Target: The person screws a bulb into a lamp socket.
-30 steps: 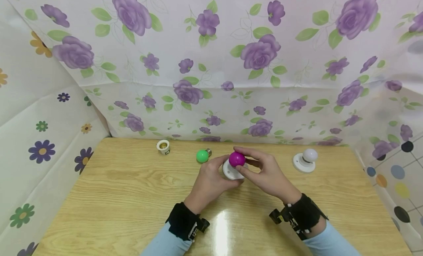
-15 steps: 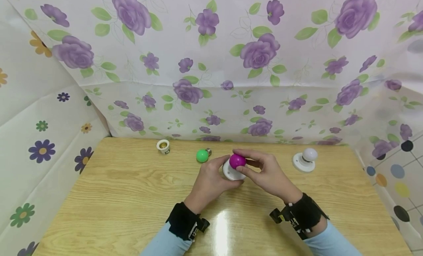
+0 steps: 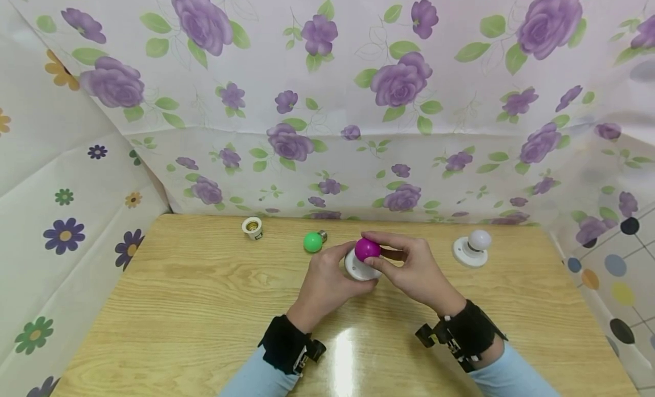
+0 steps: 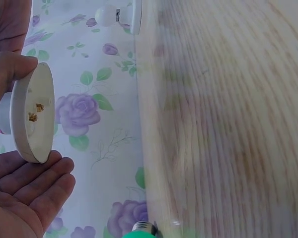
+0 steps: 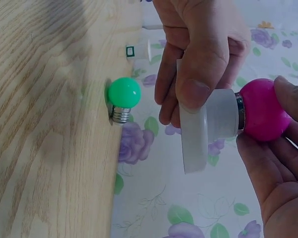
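Observation:
My left hand (image 3: 327,274) grips a round white lamp holder (image 3: 361,270) by the rim of its base, thumb on one side and fingers on the other. Its open back, with two brass screws, faces the camera in the left wrist view. Seated in the holder's socket is a magenta bulb (image 5: 262,110); a narrow band of its metal collar shows at the socket mouth in the right wrist view. My right hand (image 3: 409,266) pinches this bulb between thumb and fingers. Both hands hold the pair above the table.
A green bulb (image 3: 313,242) lies on the wooden table (image 3: 204,306) just left of my hands. Farther left stands a small white socket (image 3: 253,228). On the right, a white bulb (image 3: 480,240) sits in another round holder (image 3: 469,253). Flowered cloth (image 3: 353,175) hangs behind the table.
Almost nothing differs. Both hands keep their hold on the lamp holder and the magenta bulb, with only tiny shifts in position.

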A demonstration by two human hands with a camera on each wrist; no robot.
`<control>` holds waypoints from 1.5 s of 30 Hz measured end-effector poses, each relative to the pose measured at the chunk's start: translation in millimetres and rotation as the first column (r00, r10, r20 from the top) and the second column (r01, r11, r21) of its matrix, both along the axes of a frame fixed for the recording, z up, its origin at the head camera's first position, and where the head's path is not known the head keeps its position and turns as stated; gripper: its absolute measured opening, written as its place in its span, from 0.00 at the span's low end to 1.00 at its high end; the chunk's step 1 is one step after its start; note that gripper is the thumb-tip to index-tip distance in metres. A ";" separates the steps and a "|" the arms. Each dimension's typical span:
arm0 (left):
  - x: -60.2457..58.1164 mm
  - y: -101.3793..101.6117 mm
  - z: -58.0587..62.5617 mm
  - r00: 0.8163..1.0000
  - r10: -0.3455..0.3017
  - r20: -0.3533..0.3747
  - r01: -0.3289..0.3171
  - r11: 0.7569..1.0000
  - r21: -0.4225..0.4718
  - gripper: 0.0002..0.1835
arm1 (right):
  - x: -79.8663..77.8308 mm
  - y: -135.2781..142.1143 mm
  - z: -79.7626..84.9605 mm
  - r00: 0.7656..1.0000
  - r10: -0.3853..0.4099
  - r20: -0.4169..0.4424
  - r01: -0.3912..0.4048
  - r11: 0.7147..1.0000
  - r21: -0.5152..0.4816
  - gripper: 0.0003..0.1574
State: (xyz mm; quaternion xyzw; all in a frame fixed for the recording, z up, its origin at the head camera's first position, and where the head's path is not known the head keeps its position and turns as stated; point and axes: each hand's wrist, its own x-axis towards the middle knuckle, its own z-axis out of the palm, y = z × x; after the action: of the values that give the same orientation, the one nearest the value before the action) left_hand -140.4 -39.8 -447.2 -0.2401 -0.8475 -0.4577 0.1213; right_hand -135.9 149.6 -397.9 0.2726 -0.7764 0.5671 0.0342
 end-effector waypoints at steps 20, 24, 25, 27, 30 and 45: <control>0.4 0.7 0.0 1.000 0.016 -0.006 -0.016 1.000 0.004 0.31 | 1.7 -7.5 1.2 0.994 -0.097 -0.047 0.095 0.995 -0.038 0.24; 0.5 1.0 0.0 1.000 0.022 -0.014 -0.022 1.000 -0.004 0.32 | 8.0 -12.3 12.1 0.993 -0.098 -0.065 0.095 0.994 -0.053 0.23; 0.5 1.0 -0.1 1.000 0.023 -0.016 -0.023 1.000 -0.006 0.32 | 9.0 -13.3 13.7 0.992 -0.097 -0.078 0.093 0.994 -0.056 0.23; 0.7 1.2 -0.3 1.000 0.022 -0.020 -0.023 1.000 -0.007 0.32 | 10.1 -14.6 14.9 0.989 -0.100 -0.107 0.094 0.994 -0.063 0.23; 0.9 1.4 -0.1 1.000 0.019 -0.022 -0.019 1.000 -0.005 0.32 | 10.1 -15.1 13.3 0.982 -0.116 -0.152 0.107 0.992 -0.069 0.23; 1.5 1.2 1.8 1.000 0.006 -0.028 -0.005 1.000 0.004 0.33 | 15.4 -18.9 19.0 0.953 -0.191 -0.234 0.167 0.979 -0.119 0.22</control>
State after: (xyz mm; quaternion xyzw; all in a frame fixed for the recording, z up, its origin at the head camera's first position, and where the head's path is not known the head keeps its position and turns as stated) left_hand -138.9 -38.6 -445.4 -0.2439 -0.8455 -0.4556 0.1348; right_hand -120.5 130.6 -378.9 0.2668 -0.7589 0.5614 0.1941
